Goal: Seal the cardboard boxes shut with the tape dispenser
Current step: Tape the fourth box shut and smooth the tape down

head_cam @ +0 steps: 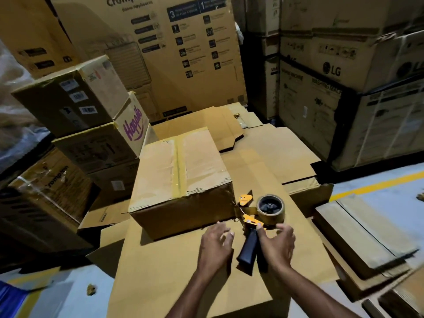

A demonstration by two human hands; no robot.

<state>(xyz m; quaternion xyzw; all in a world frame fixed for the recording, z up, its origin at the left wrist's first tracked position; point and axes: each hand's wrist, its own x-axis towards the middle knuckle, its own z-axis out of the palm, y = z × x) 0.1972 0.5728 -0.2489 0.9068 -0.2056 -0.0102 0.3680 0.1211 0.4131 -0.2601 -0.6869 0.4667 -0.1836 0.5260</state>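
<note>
Lying on a flattened cardboard sheet (174,278), the tape dispenser (252,222) sits just beside the near right corner of a cardboard box (202,166), whose top seam carries a tape strip (177,166). The left hand (215,243) hovers spread and empty near the box's front. The right hand (277,245) is half open, thumb at the orange frame; whether it pinches cannot be told.

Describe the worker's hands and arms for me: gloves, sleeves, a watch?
No gloves: the left hand and right hand are bare. The left forearm and right forearm are bare too, no sleeves in frame; no watch or bracelet at either wrist. Fingers too blurred to rule out rings.
</note>
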